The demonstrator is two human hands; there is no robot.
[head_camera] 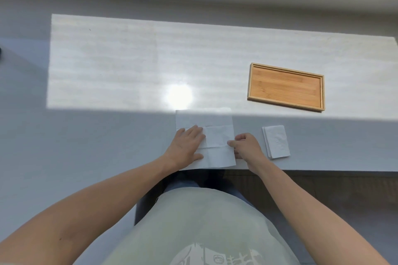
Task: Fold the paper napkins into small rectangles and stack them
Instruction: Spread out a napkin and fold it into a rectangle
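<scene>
Down near the lower middle of the frame, a white square paper napkin (215,135) is lying open on the pale grey table (107,135), its creases dividing it into panels and its near edge reaching the table's front edge. The person's left hand (187,146) is resting palm down on the napkin's left half, fingers extended and close together, pressing the sheet flat rather than gripping it. The right hand (245,146) is sitting at the napkin's right edge, its fingers curled inward with the fingertips (231,142) meeting on that edge; whether they are actually pinching the paper or only touching it cannot be told. Just to the right of that hand, a small stack of folded white napkin rectangles (276,142) is lying on the table, apart from the open sheet and slightly tilted. Further toward the upper right of the frame, a rectangular bamboo tray with a raised rim (249,84) is sitting in a bright patch of sunlight, well apart from both the stack and the hands. Both bare forearms are reaching in from the bottom of the frame.
</scene>
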